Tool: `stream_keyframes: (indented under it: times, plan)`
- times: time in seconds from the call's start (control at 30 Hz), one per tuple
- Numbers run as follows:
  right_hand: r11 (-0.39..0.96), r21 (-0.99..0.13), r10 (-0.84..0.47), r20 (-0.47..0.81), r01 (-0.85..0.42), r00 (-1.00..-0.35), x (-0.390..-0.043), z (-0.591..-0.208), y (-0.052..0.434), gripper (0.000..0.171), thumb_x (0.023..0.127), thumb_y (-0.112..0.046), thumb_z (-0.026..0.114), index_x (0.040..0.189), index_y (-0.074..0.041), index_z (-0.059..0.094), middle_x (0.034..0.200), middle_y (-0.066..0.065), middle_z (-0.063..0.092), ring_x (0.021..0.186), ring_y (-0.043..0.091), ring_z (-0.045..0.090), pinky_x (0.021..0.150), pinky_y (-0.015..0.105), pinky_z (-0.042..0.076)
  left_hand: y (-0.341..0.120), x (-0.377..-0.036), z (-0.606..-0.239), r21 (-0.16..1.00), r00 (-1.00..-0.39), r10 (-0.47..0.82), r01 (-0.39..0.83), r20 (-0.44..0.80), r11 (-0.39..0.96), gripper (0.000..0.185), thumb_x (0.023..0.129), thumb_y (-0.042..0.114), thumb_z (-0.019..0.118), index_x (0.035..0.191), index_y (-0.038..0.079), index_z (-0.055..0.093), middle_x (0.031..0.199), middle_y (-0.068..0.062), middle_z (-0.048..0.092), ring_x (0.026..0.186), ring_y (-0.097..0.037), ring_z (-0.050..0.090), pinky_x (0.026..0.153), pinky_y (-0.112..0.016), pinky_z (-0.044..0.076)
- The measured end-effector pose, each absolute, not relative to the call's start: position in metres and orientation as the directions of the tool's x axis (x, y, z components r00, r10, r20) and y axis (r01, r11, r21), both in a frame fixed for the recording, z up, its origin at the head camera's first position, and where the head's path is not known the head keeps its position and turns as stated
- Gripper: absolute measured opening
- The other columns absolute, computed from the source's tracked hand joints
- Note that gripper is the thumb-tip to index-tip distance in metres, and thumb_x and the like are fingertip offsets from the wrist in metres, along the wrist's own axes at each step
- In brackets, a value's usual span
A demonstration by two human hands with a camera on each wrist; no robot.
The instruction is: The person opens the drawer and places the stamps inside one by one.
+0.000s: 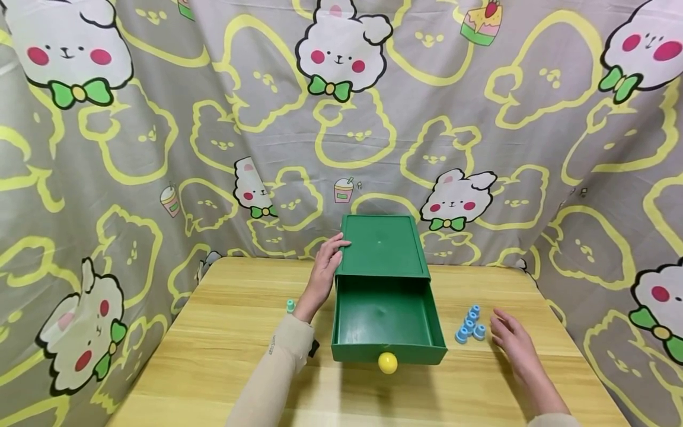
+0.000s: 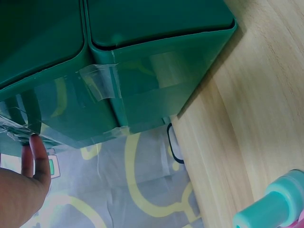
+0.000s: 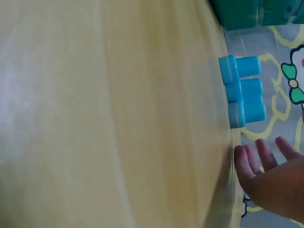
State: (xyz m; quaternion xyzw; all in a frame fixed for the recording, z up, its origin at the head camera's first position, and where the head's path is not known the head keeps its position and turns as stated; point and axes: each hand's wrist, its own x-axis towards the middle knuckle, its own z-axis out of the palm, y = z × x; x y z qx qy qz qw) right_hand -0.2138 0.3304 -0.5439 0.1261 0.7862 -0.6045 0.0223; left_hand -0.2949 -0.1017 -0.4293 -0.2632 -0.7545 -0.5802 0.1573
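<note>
Left hand [image 1: 326, 268]: fingers straight and flat against the left side of the green drawer box [image 1: 383, 246], at its upper left edge. It presses the box and grips nothing. In the left wrist view the fingertips [image 2: 39, 153] lie against the box wall, where clear tape [image 2: 99, 81] crosses a seam.

Right hand [image 1: 513, 339]: open, fingers relaxed and slightly spread, palm down just above the table. It holds nothing. The fingertips point toward the blue caps [image 1: 470, 324] and stop just short of them; no contact is visible. The right wrist view confirms a gap between the fingers [image 3: 259, 156] and the nearest cap.

Blue caps: a small cluster standing on the table, to the right of the drawer box and near its pulled-out drawer. The exact count cannot be told.

Drawer [image 1: 388, 320]: pulled out toward the person from the front of the box, its inside green and bare. A yellow round knob [image 1: 388, 363] sits at the middle of its front face.

Teal cap [image 1: 290, 306]: a single small piece on the table to the left of the box, just beside the left wrist.

Wooden table [image 1: 224, 356]: carries the box, which stands at its far middle. Behind and to both sides of the box hangs a grey cloth [image 1: 160, 118] printed with white rabbits and yellow outlines.
</note>
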Motion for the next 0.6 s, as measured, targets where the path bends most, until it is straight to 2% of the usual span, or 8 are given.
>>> stream_keyframes:
  times: [0.2, 0.4, 0.53, 0.6]
  plan:
    - [0.289, -0.924, 0.138, -0.218, 0.25, -0.966, -0.2129, -0.5477, 0.331, 0.072, 0.112, -0.043, 0.037, 0.163, 0.003, 0.017, 0.164, 0.033, 0.027, 0.097, -0.021, 0.046, 0.089, 0.007, 0.044, -0.1012, -0.2943, -0.4287, 0.788, -0.807, 0.213, 0.586, 0.55, 0.187, 0.035, 0.11, 0.01, 0.041, 0.136, -0.007, 0.058, 0.16, -0.027, 0.038, 0.144, -0.046, 0.037, 0.114, -0.063, 0.027]
    - [0.368, -0.895, 0.095, -0.234, 0.252, -0.968, -0.2129, -0.548, 0.329, 0.075, 0.11, -0.05, 0.039, 0.161, 0.004, 0.025, 0.163, 0.03, 0.031, 0.105, -0.011, 0.051, 0.091, 0.011, 0.043, -0.1015, -0.2936, -0.4285, 0.797, -0.814, 0.218, 0.576, 0.538, 0.184, 0.035, 0.111, 0.01, 0.041, 0.137, -0.006, 0.058, 0.161, -0.026, 0.037, 0.146, -0.045, 0.035, 0.114, -0.062, 0.027]
    - [0.408, -0.879, 0.072, -0.239, 0.247, -0.968, -0.2141, -0.5479, 0.3263, 0.078, 0.11, -0.053, 0.037, 0.159, 0.007, 0.029, 0.161, 0.031, 0.035, 0.12, 0.011, 0.059, 0.099, 0.023, 0.045, -0.1016, -0.2939, -0.4283, 0.792, -0.811, 0.213, 0.581, 0.545, 0.189, 0.035, 0.11, 0.009, 0.04, 0.136, -0.006, 0.058, 0.161, -0.026, 0.038, 0.145, -0.045, 0.036, 0.114, -0.063, 0.026]
    - [0.431, -0.872, 0.055, -0.233, 0.233, -0.971, -0.2139, -0.5486, 0.3257, 0.077, 0.11, -0.052, 0.039, 0.158, 0.007, 0.031, 0.16, 0.031, 0.036, 0.131, 0.025, 0.055, 0.103, 0.03, 0.046, -0.1015, -0.2942, -0.4285, 0.788, -0.809, 0.212, 0.585, 0.548, 0.193, 0.035, 0.11, 0.009, 0.041, 0.136, -0.006, 0.058, 0.16, -0.027, 0.038, 0.145, -0.045, 0.036, 0.115, -0.063, 0.025]
